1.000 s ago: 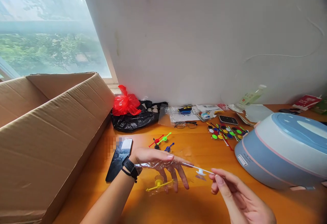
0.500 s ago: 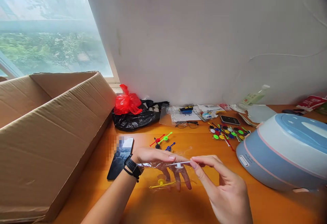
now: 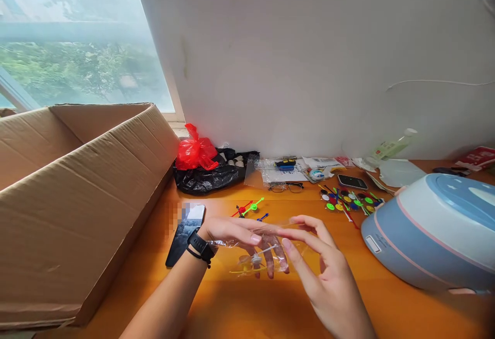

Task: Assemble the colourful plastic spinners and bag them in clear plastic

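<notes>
Well short of the table's (image 3: 216,308) far edge, the right hand (image 3: 328,272) is held loosely spread, nothing gripped; the left hand (image 3: 230,230) is pinched on a clear bag (image 3: 279,260). Inside, left of the right hand, the white arrow (image 3: 256,259) is slanted lengthwise toward it, nearer the left hand.

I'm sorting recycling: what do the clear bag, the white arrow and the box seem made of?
Clear bag: probably thin glossy plastic film, see-through with bright creases.
White arrow: likely rigid plastic, evenly coloured; finish unclear behind the film.
Box: matt brown cardboard, apparently corrugated, with faint ridges.
</notes>
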`<act>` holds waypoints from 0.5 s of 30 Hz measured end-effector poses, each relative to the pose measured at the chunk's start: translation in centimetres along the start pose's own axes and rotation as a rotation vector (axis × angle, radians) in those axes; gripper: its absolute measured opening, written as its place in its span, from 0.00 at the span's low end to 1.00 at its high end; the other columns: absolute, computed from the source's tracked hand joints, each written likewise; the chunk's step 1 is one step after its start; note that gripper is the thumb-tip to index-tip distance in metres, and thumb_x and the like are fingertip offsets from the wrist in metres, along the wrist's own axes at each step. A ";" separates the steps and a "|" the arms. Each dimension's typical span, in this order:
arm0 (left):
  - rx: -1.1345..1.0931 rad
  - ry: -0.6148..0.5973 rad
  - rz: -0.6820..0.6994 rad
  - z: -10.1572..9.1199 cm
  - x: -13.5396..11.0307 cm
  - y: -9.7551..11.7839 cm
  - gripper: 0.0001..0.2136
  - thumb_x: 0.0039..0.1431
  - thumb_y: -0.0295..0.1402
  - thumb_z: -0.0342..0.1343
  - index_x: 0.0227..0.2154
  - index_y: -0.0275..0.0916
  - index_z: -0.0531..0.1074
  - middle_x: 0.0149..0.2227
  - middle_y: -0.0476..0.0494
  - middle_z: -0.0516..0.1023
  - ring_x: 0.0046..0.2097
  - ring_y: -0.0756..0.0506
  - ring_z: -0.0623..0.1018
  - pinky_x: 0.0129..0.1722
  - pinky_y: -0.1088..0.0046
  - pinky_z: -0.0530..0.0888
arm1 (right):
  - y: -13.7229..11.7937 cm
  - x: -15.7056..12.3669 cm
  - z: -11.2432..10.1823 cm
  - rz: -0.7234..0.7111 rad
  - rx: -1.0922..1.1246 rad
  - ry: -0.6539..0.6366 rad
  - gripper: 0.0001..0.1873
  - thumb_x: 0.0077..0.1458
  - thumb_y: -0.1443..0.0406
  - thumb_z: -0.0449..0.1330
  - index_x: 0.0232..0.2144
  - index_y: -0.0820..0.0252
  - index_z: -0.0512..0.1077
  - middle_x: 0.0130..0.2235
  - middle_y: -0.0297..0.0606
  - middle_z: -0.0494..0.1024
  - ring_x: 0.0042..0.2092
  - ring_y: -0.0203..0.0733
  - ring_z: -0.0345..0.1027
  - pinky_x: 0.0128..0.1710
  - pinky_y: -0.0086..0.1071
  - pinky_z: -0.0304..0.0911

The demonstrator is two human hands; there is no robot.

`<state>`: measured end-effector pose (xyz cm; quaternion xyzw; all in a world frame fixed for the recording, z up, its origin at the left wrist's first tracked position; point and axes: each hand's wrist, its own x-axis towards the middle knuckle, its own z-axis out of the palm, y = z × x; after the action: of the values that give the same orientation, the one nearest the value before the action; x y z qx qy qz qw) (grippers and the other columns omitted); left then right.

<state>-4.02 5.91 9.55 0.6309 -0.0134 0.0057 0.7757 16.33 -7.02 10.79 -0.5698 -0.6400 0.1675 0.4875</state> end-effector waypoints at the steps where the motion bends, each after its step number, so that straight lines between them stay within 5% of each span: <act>1: -0.016 0.004 0.030 0.1 0.1 -0.1 0.47 0.60 0.58 0.62 0.76 0.44 0.54 0.58 0.29 0.78 0.53 0.29 0.83 0.43 0.58 0.77 | -0.6 -0.1 -0.4 -0.004 0.000 0.050 0.11 0.66 0.55 0.64 0.42 0.50 0.84 0.54 0.44 0.76 0.56 0.52 0.73 0.56 0.42 0.71; 6: -0.090 -0.010 0.055 0.4 0.7 -0.4 0.51 0.54 0.48 0.69 0.77 0.42 0.52 0.57 0.27 0.80 0.55 0.26 0.83 0.49 0.53 0.78 | -3.3 -1.1 -2.0 -0.016 0.143 0.321 0.06 0.65 0.61 0.65 0.41 0.55 0.79 0.51 0.44 0.77 0.55 0.51 0.73 0.52 0.38 0.70; 10: -0.080 0.062 -0.002 0.4 -0.1 0.3 0.49 0.55 0.49 0.67 0.76 0.43 0.54 0.57 0.30 0.80 0.54 0.27 0.83 0.47 0.53 0.79 | -2.5 -0.9 -1.5 0.100 0.327 0.494 0.08 0.65 0.58 0.66 0.40 0.57 0.79 0.46 0.41 0.79 0.50 0.47 0.72 0.50 0.35 0.67; 13: -0.131 0.202 0.017 0.7 -1.8 1.2 0.48 0.51 0.51 0.66 0.75 0.44 0.59 0.57 0.29 0.80 0.53 0.27 0.83 0.47 0.51 0.79 | 0.0 -0.2 0.0 0.186 0.392 0.457 0.11 0.65 0.56 0.66 0.43 0.57 0.78 0.45 0.40 0.80 0.48 0.45 0.74 0.49 0.34 0.67; 15: -0.161 0.324 0.088 1.0 -3.0 1.8 0.46 0.50 0.50 0.65 0.73 0.42 0.63 0.54 0.28 0.81 0.51 0.27 0.83 0.47 0.50 0.79 | 1.6 0.3 1.2 0.234 0.334 0.307 0.12 0.68 0.55 0.64 0.44 0.57 0.78 0.45 0.40 0.81 0.48 0.45 0.75 0.50 0.34 0.68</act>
<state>-7.07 5.34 11.43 0.5564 0.0834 0.1401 0.8148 16.26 -5.89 9.10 -0.5705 -0.4516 0.2378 0.6435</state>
